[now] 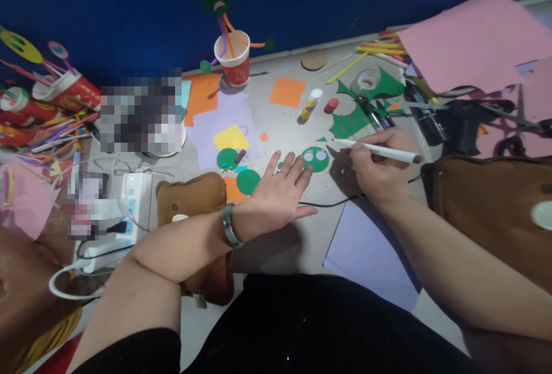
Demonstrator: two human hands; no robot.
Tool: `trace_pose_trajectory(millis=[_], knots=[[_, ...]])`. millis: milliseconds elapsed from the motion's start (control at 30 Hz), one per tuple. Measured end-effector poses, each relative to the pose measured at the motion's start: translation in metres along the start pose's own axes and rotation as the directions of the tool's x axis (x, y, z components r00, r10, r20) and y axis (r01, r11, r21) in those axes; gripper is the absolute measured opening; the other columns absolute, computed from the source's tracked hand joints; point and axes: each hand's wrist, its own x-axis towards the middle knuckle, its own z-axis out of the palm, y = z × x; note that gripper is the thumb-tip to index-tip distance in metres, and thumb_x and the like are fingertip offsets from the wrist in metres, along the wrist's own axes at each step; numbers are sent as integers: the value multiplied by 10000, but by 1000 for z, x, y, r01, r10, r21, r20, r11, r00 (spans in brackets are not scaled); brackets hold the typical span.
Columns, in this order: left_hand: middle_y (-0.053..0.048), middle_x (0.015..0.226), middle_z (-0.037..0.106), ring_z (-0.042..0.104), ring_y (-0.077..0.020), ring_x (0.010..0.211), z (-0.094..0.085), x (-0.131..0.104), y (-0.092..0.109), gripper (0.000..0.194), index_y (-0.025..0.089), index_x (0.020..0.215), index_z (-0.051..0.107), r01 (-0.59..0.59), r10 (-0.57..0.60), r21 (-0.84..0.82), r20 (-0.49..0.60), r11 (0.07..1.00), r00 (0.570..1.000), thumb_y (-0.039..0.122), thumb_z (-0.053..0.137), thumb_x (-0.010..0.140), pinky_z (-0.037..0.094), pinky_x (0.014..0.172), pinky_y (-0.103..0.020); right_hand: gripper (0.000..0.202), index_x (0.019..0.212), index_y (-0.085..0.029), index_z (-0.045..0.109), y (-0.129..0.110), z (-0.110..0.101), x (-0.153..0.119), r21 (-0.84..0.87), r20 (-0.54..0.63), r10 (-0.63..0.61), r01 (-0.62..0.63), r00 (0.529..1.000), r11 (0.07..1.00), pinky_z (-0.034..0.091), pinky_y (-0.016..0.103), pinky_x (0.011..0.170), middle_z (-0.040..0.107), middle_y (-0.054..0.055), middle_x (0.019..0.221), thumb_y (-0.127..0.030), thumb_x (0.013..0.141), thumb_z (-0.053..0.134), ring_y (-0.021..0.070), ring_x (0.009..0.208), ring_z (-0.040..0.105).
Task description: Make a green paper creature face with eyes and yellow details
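Observation:
A green paper circle [319, 162] with two pale eye shapes lies on the table, lashes drawn above the eyes. My left hand [280, 190] rests flat with fingers spread, its fingertips at the circle's left edge. In my right hand [374, 170] is a white marker [388, 152], held just right of the circle, its tip pointing left. Left of my left hand lie another green circle [248, 182] and a green circle with small scraps on it [227, 159]. A glue stick [310, 105] stands behind the circle, its red cap [332, 105] beside it.
A red paper cup [235, 69] at the back holds a green-faced paper figure. Cut green paper [351, 123], pens and a tape roll [369, 80] lie back right, near scissors [521, 115] and pink sheets [470, 46]. A power strip [133, 213] with cables sits left; a person's arm shows at lower left.

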Motion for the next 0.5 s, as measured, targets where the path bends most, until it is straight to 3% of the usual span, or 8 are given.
trace_pose_trajectory(millis=[133,300,500], knots=[[-223,1764,344,285,-400,1665,3,1,-1,853,78,1695,359,-2,2,0,-9,1000,1000,659,450,1077,180,1363,-628,163,808,-245,582,2,1,-1,78,-44,11,-7,999,997,483,307,476,714,46,693,-349,818,708,186,550,652],[-236,1772,314,277,-396,1671,2,2,-1,867,70,1699,342,1,-1,-1,0,1000,1000,663,450,1076,181,1363,-626,150,822,-241,575,-5,3,-3,180,-29,-8,13,1000,984,500,300,468,688,26,701,-277,804,720,178,519,670],[-249,1765,319,290,-401,1665,1,2,-2,868,68,1696,344,-8,8,-3,-3,1000,1000,661,458,1073,199,1355,-638,110,818,-248,605,-10,-3,-3,93,13,-52,51,999,994,491,312,491,675,9,682,-260,819,714,174,537,636]])
